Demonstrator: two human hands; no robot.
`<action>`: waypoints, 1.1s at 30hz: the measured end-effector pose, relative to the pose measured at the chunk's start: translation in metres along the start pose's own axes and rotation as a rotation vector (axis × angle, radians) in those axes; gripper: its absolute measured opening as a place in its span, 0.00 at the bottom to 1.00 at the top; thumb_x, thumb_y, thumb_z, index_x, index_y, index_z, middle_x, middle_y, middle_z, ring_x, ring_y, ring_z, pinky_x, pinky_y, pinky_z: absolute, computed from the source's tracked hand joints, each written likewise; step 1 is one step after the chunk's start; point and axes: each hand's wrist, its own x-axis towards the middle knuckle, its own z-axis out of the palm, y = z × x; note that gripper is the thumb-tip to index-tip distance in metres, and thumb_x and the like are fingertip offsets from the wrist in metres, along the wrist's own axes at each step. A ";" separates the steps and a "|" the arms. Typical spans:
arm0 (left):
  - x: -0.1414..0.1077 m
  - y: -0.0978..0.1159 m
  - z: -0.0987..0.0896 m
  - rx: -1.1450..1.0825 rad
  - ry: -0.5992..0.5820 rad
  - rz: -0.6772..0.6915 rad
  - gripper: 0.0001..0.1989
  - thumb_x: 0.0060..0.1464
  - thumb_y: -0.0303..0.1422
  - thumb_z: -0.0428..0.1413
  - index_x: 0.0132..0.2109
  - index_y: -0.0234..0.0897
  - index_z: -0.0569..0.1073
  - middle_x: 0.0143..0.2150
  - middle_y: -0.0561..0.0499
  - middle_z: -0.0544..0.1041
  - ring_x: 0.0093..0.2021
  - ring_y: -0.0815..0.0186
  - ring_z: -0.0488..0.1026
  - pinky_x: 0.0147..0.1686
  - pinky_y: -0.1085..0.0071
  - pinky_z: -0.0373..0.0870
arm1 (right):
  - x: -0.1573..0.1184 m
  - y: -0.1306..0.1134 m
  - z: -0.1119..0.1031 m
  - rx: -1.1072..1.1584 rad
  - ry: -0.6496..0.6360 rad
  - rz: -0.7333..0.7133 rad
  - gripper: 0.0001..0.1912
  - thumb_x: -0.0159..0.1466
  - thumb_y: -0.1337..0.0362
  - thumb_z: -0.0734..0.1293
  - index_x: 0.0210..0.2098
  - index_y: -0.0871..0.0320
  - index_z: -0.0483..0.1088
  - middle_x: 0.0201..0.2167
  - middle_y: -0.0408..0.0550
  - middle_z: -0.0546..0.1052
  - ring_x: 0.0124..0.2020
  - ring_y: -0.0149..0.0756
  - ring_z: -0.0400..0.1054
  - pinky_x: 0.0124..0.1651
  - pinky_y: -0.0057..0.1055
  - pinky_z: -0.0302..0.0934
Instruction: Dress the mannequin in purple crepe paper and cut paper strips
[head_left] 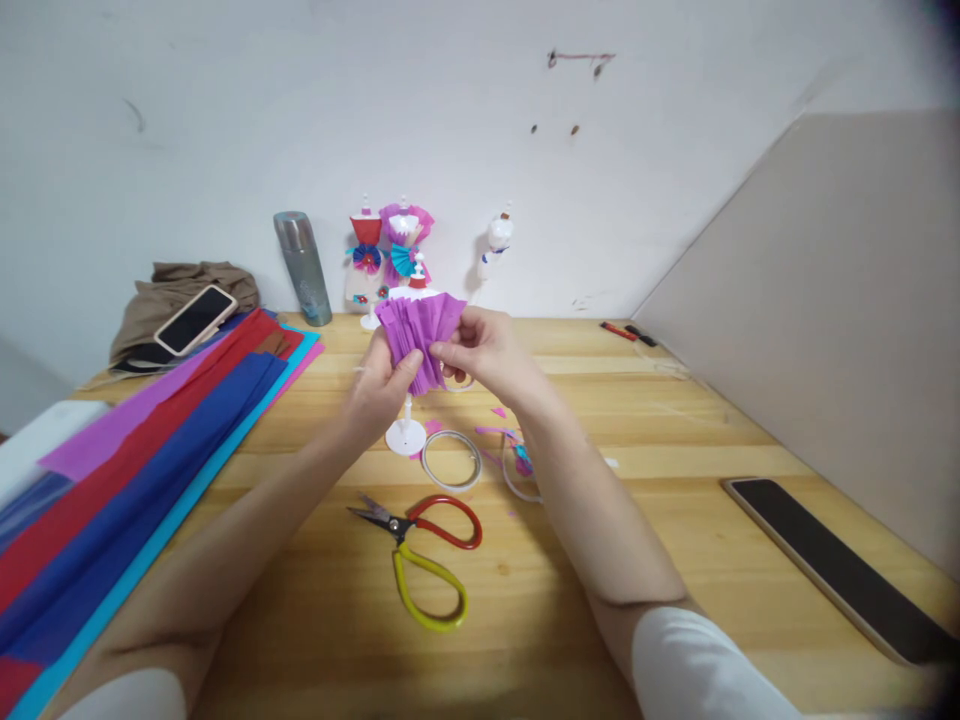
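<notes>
Pleated purple crepe paper [420,330] spreads like a fan between my two hands, in front of a small white dress-form stand [406,436]. My left hand [381,385] pinches its left and lower part, thumb on the front. My right hand [484,350] grips the right edge between thumb and fingers. The paper hides most of the stand's body; its top and round base show. Below lie open scissors [397,527] with one red and one yellow handle, and a roll of tape [451,461].
Behind stand dress forms with red [367,230] and purple paper [421,222], and a plain white one [500,235]. Coloured paper sheets [172,440], a flask [303,268] and a phone [196,320] are left. Another phone [832,565] and markers [619,330] lie right. Scraps [523,460] dot the middle.
</notes>
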 end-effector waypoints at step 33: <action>0.002 0.000 0.002 0.004 0.054 -0.015 0.19 0.64 0.43 0.60 0.56 0.37 0.74 0.52 0.43 0.82 0.53 0.52 0.79 0.61 0.51 0.74 | 0.002 0.006 0.003 0.115 -0.011 0.034 0.16 0.51 0.62 0.78 0.33 0.56 0.70 0.19 0.36 0.73 0.20 0.29 0.67 0.24 0.27 0.62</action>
